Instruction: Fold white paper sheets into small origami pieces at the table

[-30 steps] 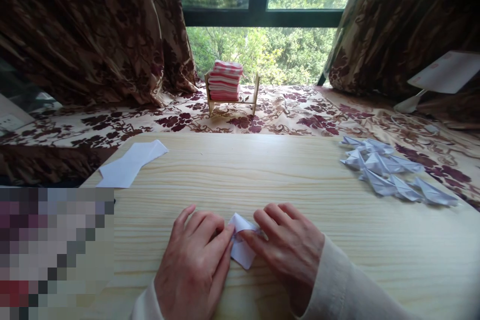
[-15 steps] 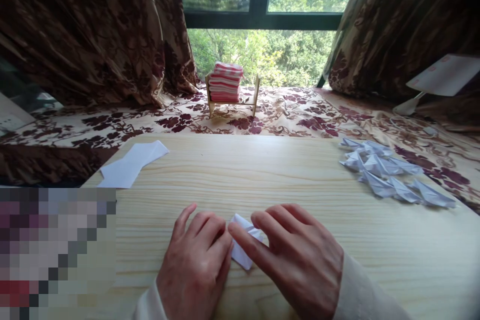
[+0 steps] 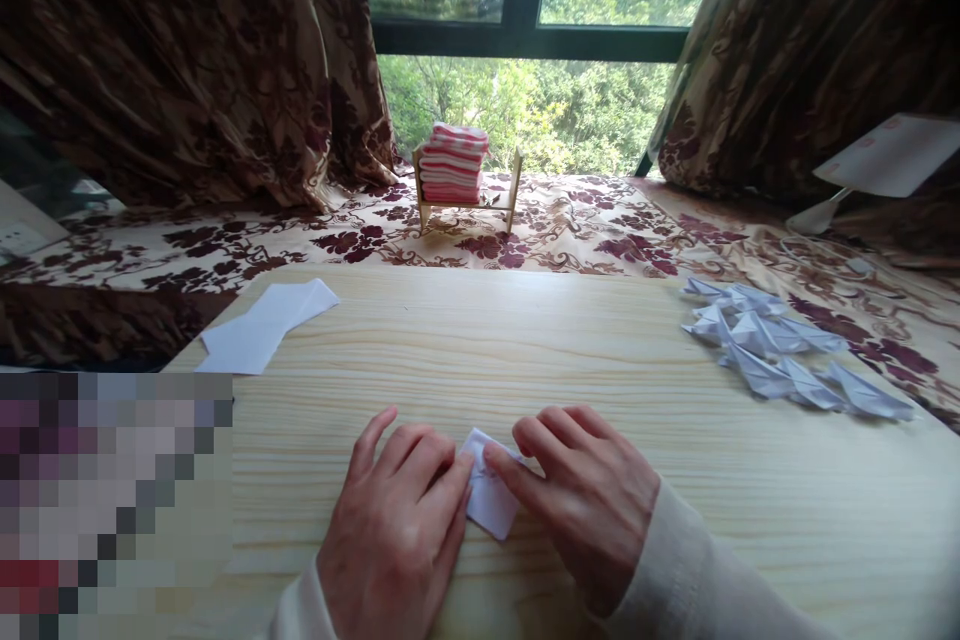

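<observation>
A small folded sheet of white paper (image 3: pixel 493 505) lies on the wooden table between my hands, close to me. My left hand (image 3: pixel 397 510) grips its left edge, with the index finger on top and the thumb alongside. From the right, my right hand (image 3: pixel 592 495) presses its index fingertip onto the upper part of the sheet, the other fingers curled. That hand's thumb is hidden. Folded white paper boats (image 3: pixel 765 330), several of them, sit in rows at the table's right. Flat white paper sheets (image 3: pixel 255 325) lie at the far left.
Behind the light wooden table (image 3: pixel 450 340) is a ledge with flowered cloth (image 3: pixel 600 220). On it stand a small wooden rack (image 3: pixel 514 195) with folded pink-and-white cloths (image 3: pixel 452 165) and a white lamp (image 3: pixel 892 155). Blurred blocks cover the lower left corner.
My right hand has drawn back slightly to the right, its index finger sliding across the paper. More of the folded sheet shows. My left hand has hardly moved.
</observation>
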A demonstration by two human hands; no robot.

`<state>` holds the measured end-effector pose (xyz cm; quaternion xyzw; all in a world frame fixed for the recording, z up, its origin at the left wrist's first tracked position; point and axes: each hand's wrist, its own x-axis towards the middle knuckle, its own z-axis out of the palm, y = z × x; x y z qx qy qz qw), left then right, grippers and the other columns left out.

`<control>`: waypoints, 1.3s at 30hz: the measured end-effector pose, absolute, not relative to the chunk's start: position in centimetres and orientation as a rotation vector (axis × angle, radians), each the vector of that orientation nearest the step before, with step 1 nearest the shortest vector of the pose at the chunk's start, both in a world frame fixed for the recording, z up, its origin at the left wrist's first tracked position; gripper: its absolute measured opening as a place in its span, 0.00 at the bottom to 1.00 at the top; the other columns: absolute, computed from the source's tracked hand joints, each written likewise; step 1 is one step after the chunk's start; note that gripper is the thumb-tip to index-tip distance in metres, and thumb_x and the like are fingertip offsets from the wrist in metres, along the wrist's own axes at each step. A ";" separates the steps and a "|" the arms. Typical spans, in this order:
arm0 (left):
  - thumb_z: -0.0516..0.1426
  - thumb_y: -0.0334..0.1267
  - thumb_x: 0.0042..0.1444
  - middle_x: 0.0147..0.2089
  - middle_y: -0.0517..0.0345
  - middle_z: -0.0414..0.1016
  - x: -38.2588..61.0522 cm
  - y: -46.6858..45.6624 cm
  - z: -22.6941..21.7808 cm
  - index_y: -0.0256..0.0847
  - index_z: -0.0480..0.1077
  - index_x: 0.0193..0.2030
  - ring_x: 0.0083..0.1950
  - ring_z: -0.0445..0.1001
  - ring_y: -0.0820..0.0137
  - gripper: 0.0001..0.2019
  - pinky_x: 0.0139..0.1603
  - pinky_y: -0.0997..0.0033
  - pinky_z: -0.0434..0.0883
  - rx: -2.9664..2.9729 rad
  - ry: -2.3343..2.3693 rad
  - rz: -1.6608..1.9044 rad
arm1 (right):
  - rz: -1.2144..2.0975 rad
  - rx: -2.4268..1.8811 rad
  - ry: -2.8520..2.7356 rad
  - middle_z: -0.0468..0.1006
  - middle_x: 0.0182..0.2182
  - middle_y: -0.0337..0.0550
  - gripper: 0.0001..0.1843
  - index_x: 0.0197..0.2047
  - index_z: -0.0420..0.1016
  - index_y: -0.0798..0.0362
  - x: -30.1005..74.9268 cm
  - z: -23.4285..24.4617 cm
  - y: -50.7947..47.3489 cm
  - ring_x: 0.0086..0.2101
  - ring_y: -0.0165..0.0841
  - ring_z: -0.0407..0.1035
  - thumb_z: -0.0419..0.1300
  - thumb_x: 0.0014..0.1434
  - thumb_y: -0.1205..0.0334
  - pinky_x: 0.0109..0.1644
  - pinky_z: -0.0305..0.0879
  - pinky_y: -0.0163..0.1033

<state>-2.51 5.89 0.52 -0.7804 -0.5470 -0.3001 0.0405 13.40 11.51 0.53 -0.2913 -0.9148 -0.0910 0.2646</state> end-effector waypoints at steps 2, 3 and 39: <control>0.48 0.31 0.55 0.31 0.59 0.69 -2.5 5.9 0.5 0.42 0.70 0.39 0.38 0.64 0.69 0.11 0.55 0.53 0.54 -2.405 -1.667 -0.939 | -0.249 -0.787 -2.464 0.67 0.22 0.40 0.06 0.28 0.71 0.52 13.4 0.3 11.5 0.25 0.32 0.55 0.54 0.52 0.67 0.31 0.47 0.40; 0.48 0.31 0.55 0.31 0.59 0.69 -2.6 6.0 0.5 0.42 0.70 0.39 0.38 0.64 0.69 0.11 0.55 0.53 0.54 -2.410 -1.672 -0.946 | -0.252 -0.786 -2.459 0.67 0.22 0.40 0.05 0.27 0.71 0.52 13.4 0.2 11.6 0.25 0.32 0.55 0.54 0.52 0.67 0.30 0.47 0.39; 0.46 0.34 0.57 0.33 0.57 0.70 -3.0 4.7 0.2 0.43 0.70 0.42 0.43 0.65 0.66 0.13 0.55 0.51 0.52 -2.404 -1.555 -0.692 | -0.300 -0.850 -2.716 0.70 0.25 0.41 0.04 0.28 0.72 0.54 12.7 1.9 11.9 0.29 0.33 0.58 0.57 0.52 0.69 0.29 0.47 0.39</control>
